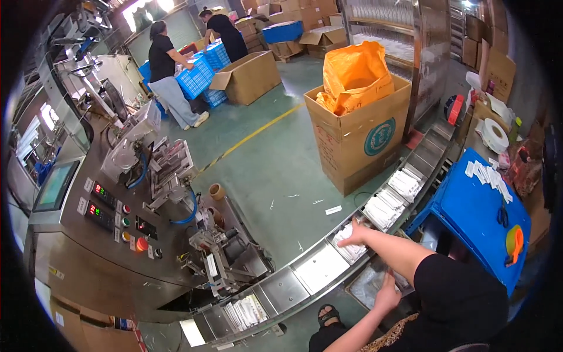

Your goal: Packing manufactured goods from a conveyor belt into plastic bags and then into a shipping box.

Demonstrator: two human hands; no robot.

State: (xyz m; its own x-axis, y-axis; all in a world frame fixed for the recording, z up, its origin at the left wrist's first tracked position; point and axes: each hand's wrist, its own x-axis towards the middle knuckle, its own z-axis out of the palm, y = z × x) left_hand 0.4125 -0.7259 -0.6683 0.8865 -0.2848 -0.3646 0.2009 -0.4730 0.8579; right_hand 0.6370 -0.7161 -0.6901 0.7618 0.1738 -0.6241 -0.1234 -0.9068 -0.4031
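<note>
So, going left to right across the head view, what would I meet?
Teal screen, orange knob, leftmost pile of white pieces, right hand, left hand, dark scissors.

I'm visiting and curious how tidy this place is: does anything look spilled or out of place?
Yes: a few white scraps lie scattered on the green floor beyond the conveyor; they look dropped, since white pieces sit gathered in its compartments.

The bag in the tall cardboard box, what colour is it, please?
The bag is orange, as the head view shows best.
</note>
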